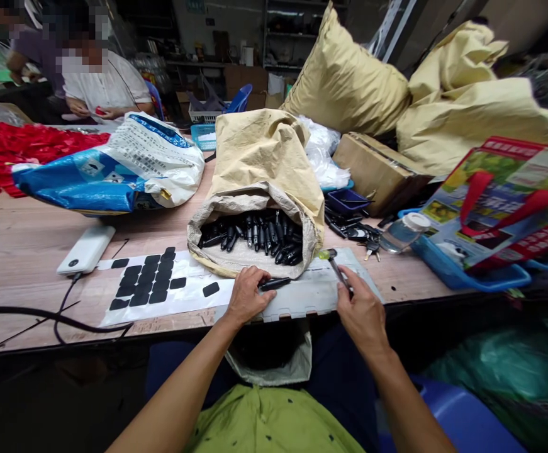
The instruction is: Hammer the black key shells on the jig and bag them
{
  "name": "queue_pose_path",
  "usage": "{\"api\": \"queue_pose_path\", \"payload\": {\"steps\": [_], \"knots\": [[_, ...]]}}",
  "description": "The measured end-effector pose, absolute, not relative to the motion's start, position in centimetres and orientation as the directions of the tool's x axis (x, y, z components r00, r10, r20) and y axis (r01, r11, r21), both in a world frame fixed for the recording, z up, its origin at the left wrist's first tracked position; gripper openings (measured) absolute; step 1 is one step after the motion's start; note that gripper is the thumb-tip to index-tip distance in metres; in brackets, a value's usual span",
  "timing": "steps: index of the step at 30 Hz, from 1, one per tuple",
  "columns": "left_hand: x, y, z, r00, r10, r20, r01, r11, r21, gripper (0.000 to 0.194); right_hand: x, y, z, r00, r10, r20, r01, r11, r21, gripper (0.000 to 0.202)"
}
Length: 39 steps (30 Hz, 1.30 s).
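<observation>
My left hand (249, 294) is closed on one end of a slim black pen-shaped piece (276, 284), which lies flat over a grey board (297, 303) at the table's front edge. In my right hand (362, 309) is a small hammer (334, 263), gripped by its handle, with a yellow-green face on its head. The hammer head is raised to the right of the piece, apart from it. Just beyond both hands, an open beige sack (259, 151) lies with its mouth toward me. Many similar black pieces (259, 234) fill the mouth.
To the left are a white sheet with black stickers (148, 277), a power bank (86, 250) with its cable, and a blue-white bag (113, 167). Rightward stand a clear bottle (403, 231), keys (372, 247) and a blue tray (462, 267). Another person (104, 82) sits beyond.
</observation>
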<state>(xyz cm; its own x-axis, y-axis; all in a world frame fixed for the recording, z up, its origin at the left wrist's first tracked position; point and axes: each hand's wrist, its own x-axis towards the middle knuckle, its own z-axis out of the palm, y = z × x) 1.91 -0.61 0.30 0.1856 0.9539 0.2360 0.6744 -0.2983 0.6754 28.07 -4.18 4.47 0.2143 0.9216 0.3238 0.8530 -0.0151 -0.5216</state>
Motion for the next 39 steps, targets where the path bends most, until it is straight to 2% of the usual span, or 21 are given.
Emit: {"api": "queue_pose_path", "payload": {"steps": [4, 8, 10, 18, 23, 28, 32, 34, 36, 39], "knots": [[1.8, -0.6, 0.4, 0.199, 0.954, 0.225, 0.678, -0.299, 0.671, 0.018, 31.0, -1.7, 4.1, 0.325, 0.929, 0.176, 0.915, -0.261, -0.308, 0.046], [1.5, -0.5, 0.4, 0.225, 0.950, 0.218, 0.639, -0.312, 0.703, 0.009, 31.7, 0.5, 3.2, 0.327, 0.932, 0.159, 0.936, -0.295, -0.193, 0.044], [1.4, -0.5, 0.4, 0.236, 0.946, 0.222, 0.615, -0.322, 0.720, 0.013, 31.5, 1.5, 3.0, 0.306, 0.934, 0.186, 0.948, -0.280, -0.152, 0.043], [1.2, -0.3, 0.3, 0.250, 0.945, 0.210, 0.644, -0.324, 0.693, 0.043, 29.7, 5.7, 2.3, 0.285, 0.935, 0.210, 0.958, -0.278, -0.065, 0.040], [1.2, -0.3, 0.1, 0.233, 0.948, 0.218, 0.632, -0.318, 0.707, 0.045, 28.6, 6.2, 0.9, 0.285, 0.891, 0.353, 0.953, -0.304, -0.001, 0.033], [1.3, -0.6, 1.0, 0.226, 0.948, 0.224, 0.652, -0.318, 0.689, 0.046, 28.6, 6.1, 0.4, 0.257, 0.882, 0.396, 0.960, -0.278, -0.003, 0.031], [1.8, -3.6, 2.3, 0.326, 0.912, 0.249, 0.637, -0.406, 0.655, 0.032, 28.7, 6.3, 0.4, 0.242, 0.874, 0.421, 0.963, -0.270, 0.008, 0.030], [2.3, -6.1, 2.2, 0.464, 0.862, 0.204, 0.574, -0.468, 0.671, 0.028, 28.8, 6.4, 0.3, 0.234, 0.874, 0.427, 0.964, -0.266, 0.016, 0.030], [2.8, -8.7, 1.5, 0.581, 0.809, 0.090, 0.554, -0.474, 0.685, 0.027, 28.8, 6.5, 0.2, 0.231, 0.875, 0.426, 0.965, -0.263, 0.016, 0.030], [3.6, -11.2, -0.2, 0.530, 0.833, -0.158, 0.714, -0.338, 0.613, 0.028, 28.9, 6.4, 0.2, 0.232, 0.877, 0.421, 0.965, -0.263, 0.016, 0.031]]}}
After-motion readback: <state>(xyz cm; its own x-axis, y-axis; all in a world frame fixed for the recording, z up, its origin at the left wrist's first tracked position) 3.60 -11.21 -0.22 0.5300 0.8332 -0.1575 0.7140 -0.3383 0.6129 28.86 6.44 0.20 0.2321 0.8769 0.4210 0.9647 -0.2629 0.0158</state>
